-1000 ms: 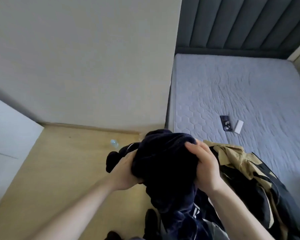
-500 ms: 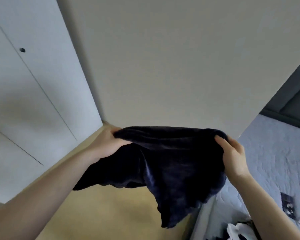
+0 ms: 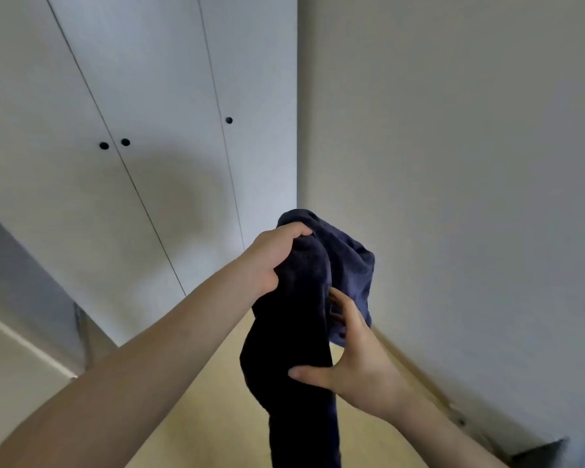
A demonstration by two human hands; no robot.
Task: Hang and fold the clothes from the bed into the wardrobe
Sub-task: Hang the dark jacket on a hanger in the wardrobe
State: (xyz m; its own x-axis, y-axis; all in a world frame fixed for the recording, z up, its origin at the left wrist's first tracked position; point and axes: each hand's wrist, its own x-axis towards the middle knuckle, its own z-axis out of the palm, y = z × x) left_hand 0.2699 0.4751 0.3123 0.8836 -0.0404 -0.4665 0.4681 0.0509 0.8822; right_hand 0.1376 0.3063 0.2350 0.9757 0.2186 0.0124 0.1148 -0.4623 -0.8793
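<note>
A dark navy garment [image 3: 294, 332] hangs bunched in front of me, trailing down past the bottom edge of the view. My left hand [image 3: 271, 258] grips its top fold in a closed fist. My right hand [image 3: 348, 359] is lower, fingers spread, thumb pressed on the front of the hanging cloth and fingers tucked behind it. The white wardrobe [image 3: 142, 163] stands ahead on the left with all its doors closed and small dark round knobs [image 3: 115, 143]. The bed and the other clothes are out of view.
A plain beige wall [image 3: 453, 163] fills the right side and meets the wardrobe at a corner. Light wooden floor [image 3: 217, 417] runs below between them. A grey edge shows at the bottom right corner [image 3: 551, 450].
My view has swung left from the bed to face the wardrobe. The garment, stretched wide between both hands before, now hangs bunched from my left hand, and my right hand has dropped lower on it.
</note>
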